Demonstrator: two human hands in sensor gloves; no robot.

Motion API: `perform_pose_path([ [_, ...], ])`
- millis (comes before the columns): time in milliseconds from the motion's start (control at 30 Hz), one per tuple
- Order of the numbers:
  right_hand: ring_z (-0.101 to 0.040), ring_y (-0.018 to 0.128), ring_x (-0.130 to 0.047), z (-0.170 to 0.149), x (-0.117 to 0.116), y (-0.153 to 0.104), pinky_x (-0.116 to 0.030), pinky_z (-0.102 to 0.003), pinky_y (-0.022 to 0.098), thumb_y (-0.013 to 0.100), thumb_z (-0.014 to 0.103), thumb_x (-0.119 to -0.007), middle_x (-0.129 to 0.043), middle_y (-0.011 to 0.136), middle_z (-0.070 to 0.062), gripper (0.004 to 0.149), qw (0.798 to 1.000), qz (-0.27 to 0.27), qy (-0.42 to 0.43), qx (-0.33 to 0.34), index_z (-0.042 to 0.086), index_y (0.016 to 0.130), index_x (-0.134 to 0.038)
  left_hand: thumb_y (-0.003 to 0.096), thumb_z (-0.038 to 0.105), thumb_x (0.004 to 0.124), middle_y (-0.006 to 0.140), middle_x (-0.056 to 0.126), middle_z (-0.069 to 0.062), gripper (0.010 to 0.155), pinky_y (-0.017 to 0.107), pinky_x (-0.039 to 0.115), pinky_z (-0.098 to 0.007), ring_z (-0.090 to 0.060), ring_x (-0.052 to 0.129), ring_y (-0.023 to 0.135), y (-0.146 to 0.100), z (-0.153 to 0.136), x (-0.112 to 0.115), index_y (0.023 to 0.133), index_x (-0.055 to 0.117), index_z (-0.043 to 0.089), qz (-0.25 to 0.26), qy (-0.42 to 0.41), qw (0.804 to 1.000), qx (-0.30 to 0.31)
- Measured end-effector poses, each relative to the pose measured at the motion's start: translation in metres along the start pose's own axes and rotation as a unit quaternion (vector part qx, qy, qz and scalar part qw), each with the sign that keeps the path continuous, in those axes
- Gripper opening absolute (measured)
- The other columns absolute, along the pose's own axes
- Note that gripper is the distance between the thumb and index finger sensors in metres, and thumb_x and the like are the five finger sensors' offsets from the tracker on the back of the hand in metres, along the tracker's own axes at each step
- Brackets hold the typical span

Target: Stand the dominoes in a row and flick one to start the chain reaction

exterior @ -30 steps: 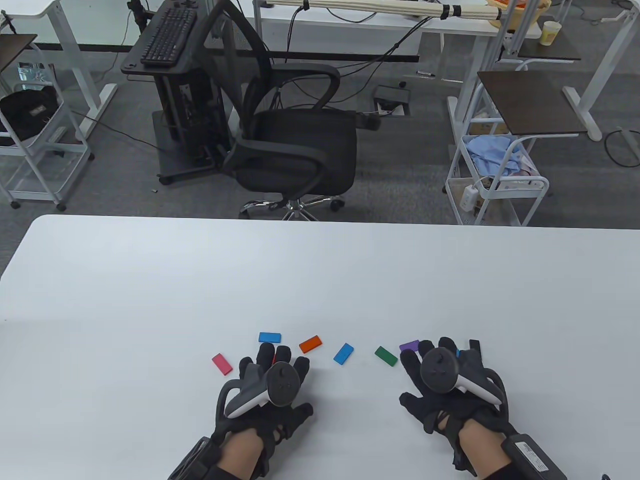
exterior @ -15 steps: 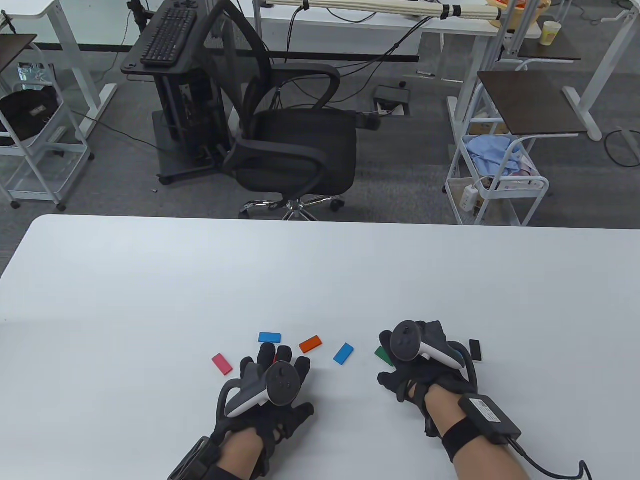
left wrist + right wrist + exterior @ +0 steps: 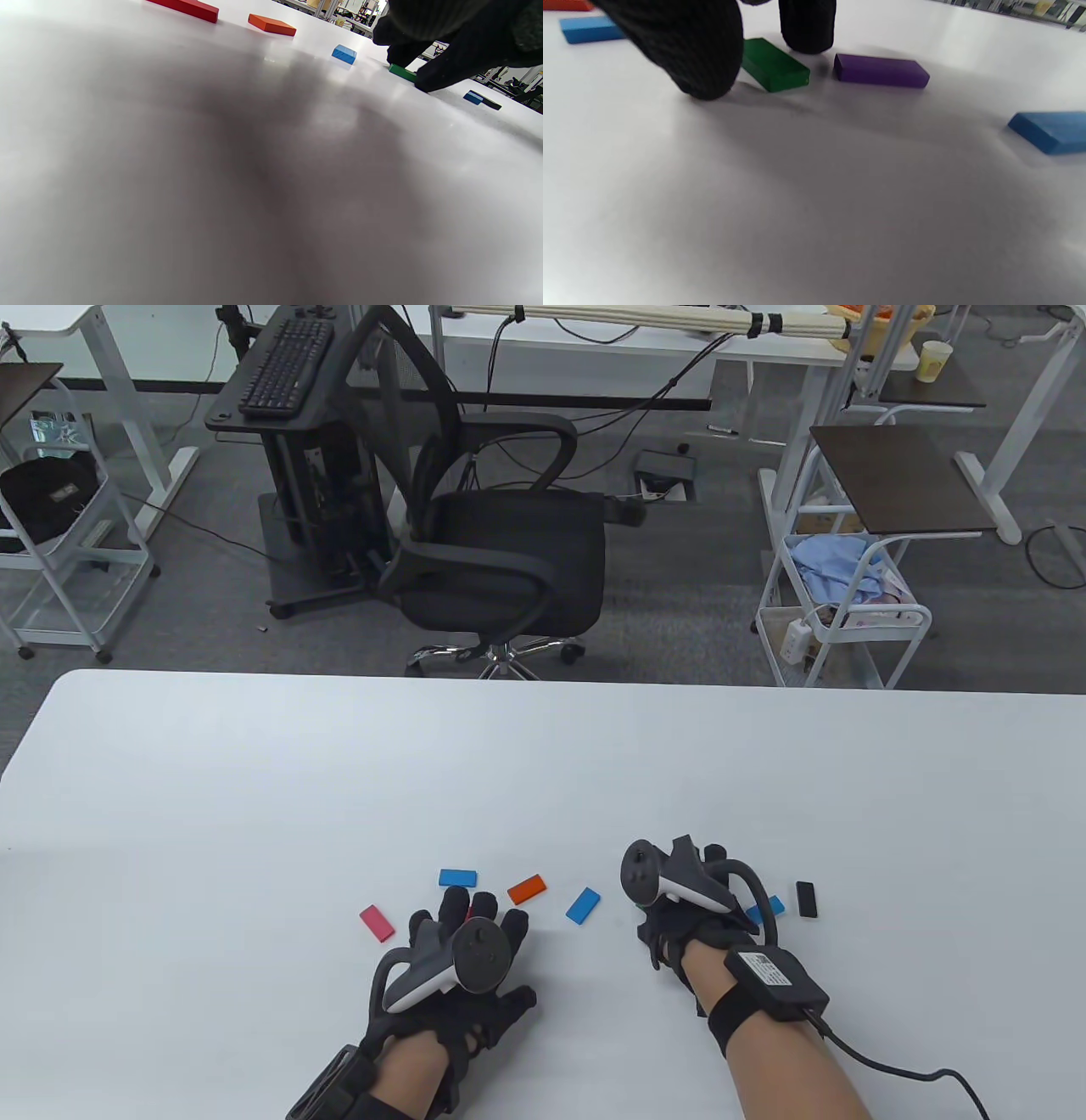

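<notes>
Several coloured dominoes lie flat near the table's front edge: pink (image 3: 377,922), blue (image 3: 457,878), orange (image 3: 526,889), blue (image 3: 583,904), blue (image 3: 766,909) and black (image 3: 806,898). My left hand (image 3: 465,918) rests flat with spread fingers, half covering a red domino (image 3: 466,913). My right hand (image 3: 666,899) is rolled over and hides the green and purple dominoes in the table view. In the right wrist view its thumb (image 3: 700,55) and a finger (image 3: 807,29) pinch the long sides of the flat green domino (image 3: 774,64). The purple domino (image 3: 881,70) lies just beside it.
The white table (image 3: 543,763) stretches wide beyond the dominoes. Past its far edge stand a black office chair (image 3: 501,551) and a white cart (image 3: 840,619). A cable (image 3: 899,1069) trails from my right wrist.
My right hand has moved left and forward from the purple domino, rolled onto its side and closed its thumb and finger about the green one. The left hand has stayed still.
</notes>
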State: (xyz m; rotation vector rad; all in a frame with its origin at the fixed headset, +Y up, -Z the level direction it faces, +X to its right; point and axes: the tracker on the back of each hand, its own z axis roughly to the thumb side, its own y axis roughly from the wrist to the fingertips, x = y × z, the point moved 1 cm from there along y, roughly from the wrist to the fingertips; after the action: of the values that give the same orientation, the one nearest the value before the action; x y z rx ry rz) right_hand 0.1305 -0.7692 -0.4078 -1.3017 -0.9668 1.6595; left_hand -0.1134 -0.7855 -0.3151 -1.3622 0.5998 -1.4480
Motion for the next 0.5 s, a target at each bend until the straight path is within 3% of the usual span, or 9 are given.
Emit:
perform_pose_path([
  [500,-0.04,0.096,-0.046,0.022,0.006,0.011,-0.018,-0.065,0.073,0.049,0.028,-0.086,-0.071,0.096,-0.009,0.068,0.997,0.0,-0.075,-0.008,0.024,0.101,-0.042,0.0457,0.064,0.059,0.113,-0.007,-0.006,0.082,0.065,-0.003,-0.068,-0.035,-0.018,0.099,0.001,0.003,0.003,0.105,0.012,0.035,-0.014,0.006,1.0,0.009],
])
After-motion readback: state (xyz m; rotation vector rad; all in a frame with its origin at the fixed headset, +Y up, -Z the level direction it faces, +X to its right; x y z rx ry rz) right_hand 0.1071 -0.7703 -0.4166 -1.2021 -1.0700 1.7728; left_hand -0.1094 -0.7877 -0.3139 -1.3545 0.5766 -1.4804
